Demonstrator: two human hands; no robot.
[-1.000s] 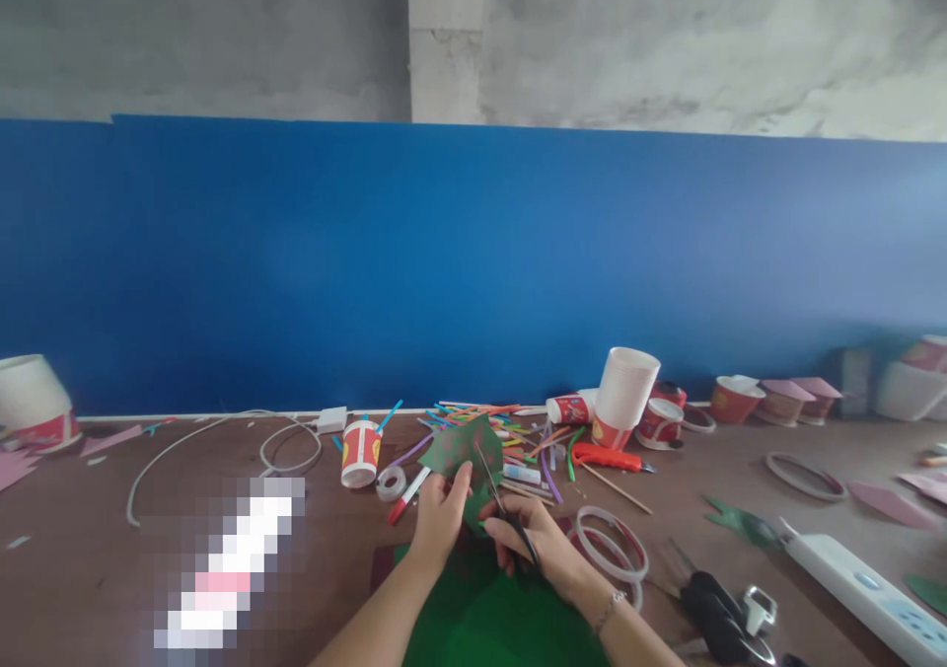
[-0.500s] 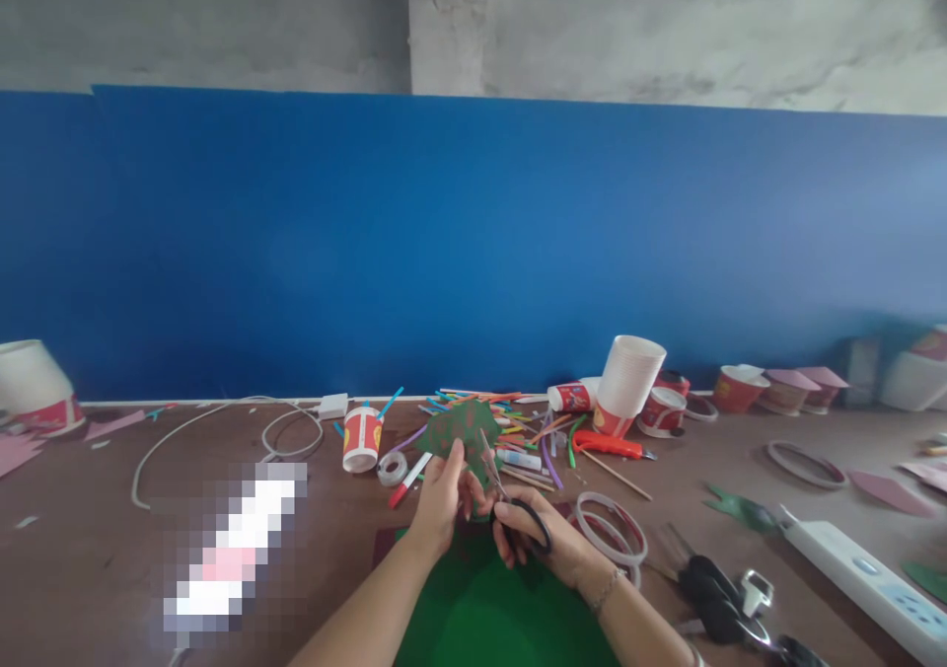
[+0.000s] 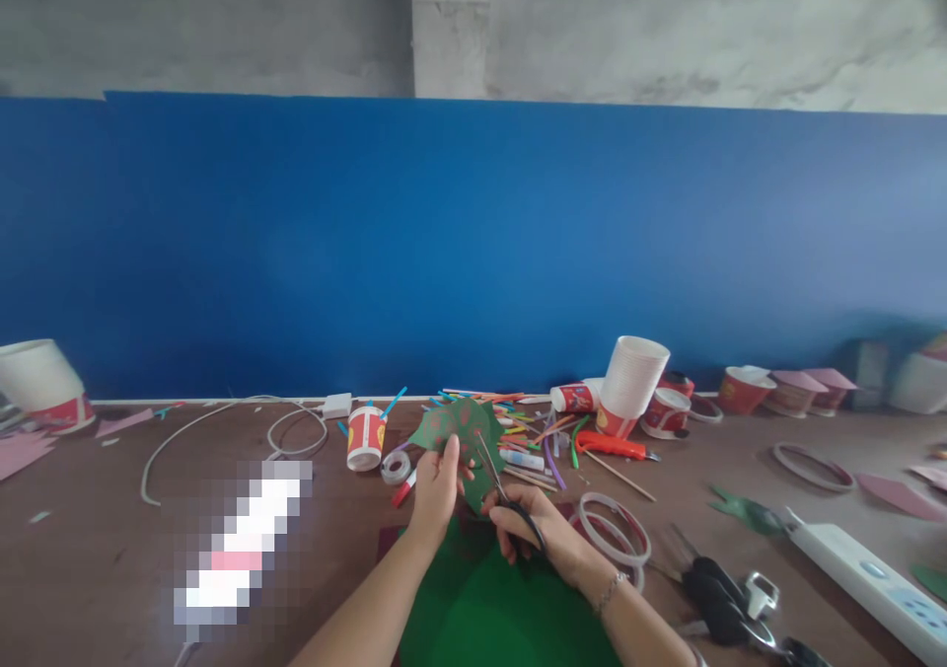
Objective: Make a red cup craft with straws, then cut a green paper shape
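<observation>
In my left hand [image 3: 438, 484] is a piece of green paper [image 3: 460, 422] with reddish drawn outlines, pinched near its lower left side. My right hand [image 3: 529, 521] is closed around the black handles of a pair of scissors [image 3: 497, 480]. The blades point up and left against the paper's right part; whether they are between cuts is too small to tell. Below both hands lies a larger dark green sheet [image 3: 503, 608]. A red-capped marker [image 3: 404, 490] is partly hidden behind my left wrist.
Behind the paper spread colourful sticks [image 3: 518, 435] and a glue stick [image 3: 522, 460]. An orange utility knife [image 3: 613, 445], stacked paper cups [image 3: 634, 381] and tape rolls [image 3: 613, 529] stand to the right, with keys [image 3: 721, 598] and a power strip [image 3: 865, 573] nearer. A cup with straws [image 3: 366, 438] is left.
The green paper has turned and tilted, so its outlines show more clearly. My hands stay close together, and the scissors have shifted slightly left against the paper.
</observation>
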